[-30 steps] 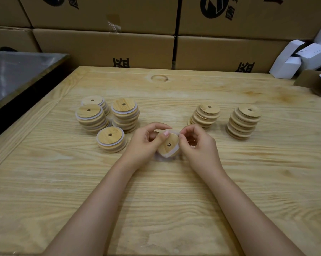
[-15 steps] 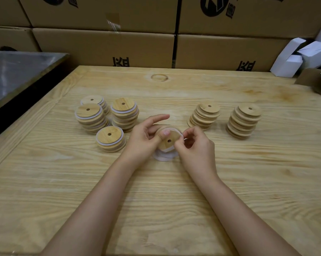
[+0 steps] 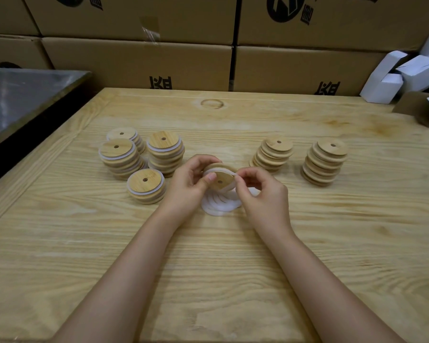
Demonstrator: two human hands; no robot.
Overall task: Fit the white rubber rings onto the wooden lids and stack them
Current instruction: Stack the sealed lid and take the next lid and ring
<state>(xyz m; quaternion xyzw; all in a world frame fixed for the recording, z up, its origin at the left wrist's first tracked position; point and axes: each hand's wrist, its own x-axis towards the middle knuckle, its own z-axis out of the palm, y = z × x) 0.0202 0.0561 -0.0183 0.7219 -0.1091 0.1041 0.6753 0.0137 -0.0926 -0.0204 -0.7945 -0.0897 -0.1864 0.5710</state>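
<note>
Left hand (image 3: pixel 188 184) grips a tilted wooden lid (image 3: pixel 219 175) above loose white rings (image 3: pixel 220 205) on the counter (image 3: pixel 233 268); right hand (image 3: pixel 262 194) fingers (image 3: pixel 240 175) pinch a white rubber ring (image 3: pixel 229 171) at its rim.

Both bare forearms reach in from the near edge and converge toward the middle. The left hand (image 3: pixel 190 185) grips a lid (image 3: pixel 220 179), thumb across its face and fingers curled behind. Just right of it, the right hand (image 3: pixel 264 194) pinches a ring (image 3: pixel 230 172) between thumb and forefinger, its other fingers curled.

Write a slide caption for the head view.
Left hand holds a wooden lid; right hand pinches the white ring at its rim.
</note>
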